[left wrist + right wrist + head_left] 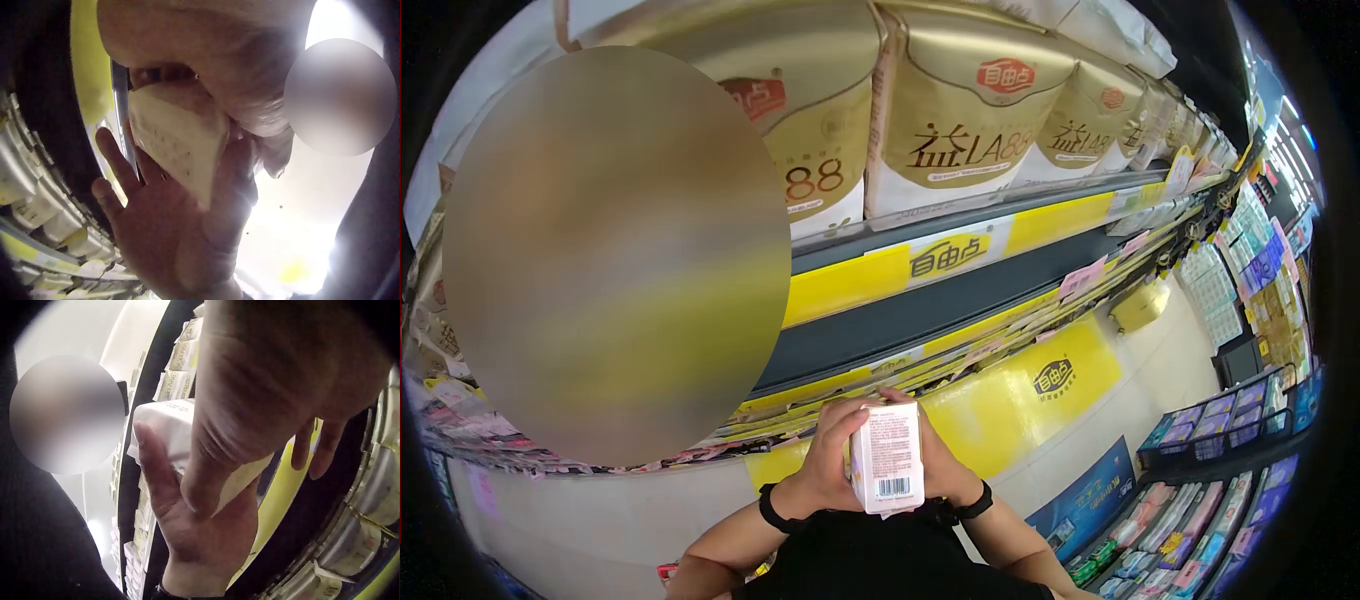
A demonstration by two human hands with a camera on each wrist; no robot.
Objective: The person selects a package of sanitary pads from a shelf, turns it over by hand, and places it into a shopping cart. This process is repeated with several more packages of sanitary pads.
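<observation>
Both hands hold a small white-pink pack [888,458] in front of the chest, its side with small print and a barcode facing up. My left hand [828,468] grips the pack's left side; in the right wrist view the left thumb [153,456] lies along its wrapper. My right hand [943,462] holds the opposite side, thumb against the pack. In the left wrist view some fingers [115,156] of the right hand stick out past the pack [178,140]. The pack's underside is hidden by the palms.
Ahead, a shelf holds large gold-and-white packs [965,120] above a yellow label strip [955,255]. Lower shelf edges with price tags lie beneath. A yellow floor sticker [1050,380] is beyond the hands. At right, racks [1190,530] hold several colourful packs. Blurred discs cover parts of all views.
</observation>
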